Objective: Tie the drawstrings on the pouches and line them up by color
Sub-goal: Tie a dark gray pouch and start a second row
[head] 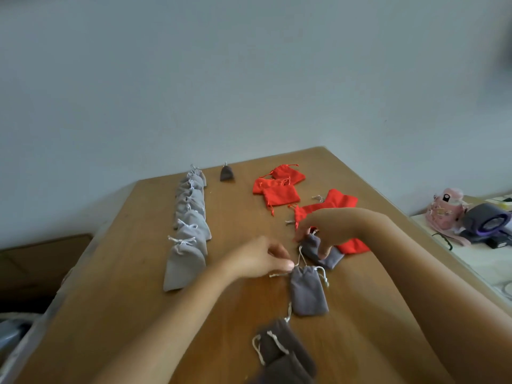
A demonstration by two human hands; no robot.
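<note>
Several light grey pouches point(188, 228) lie tied in a row down the left of the wooden table point(119, 286). One dark grey pouch point(227, 173) stands alone at the far edge. Red pouches point(279, 187) lie loose at the back right. My right hand point(327, 231) grips a dark grey pouch point(313, 246) at its neck, lifting it off a second one. My left hand point(266, 259) pinches a white drawstring point(300, 257) beside it. Another dark grey pouch point(307, 291) lies flat in front, and more dark ones point(282, 347) sit at the near edge.
A pink toy camera point(446, 206) and a purple-grey item point(487, 220) rest on a white surface to the right. A dark brown piece of furniture point(41, 261) stands at the left, below the table. The blue-grey wall runs behind the table.
</note>
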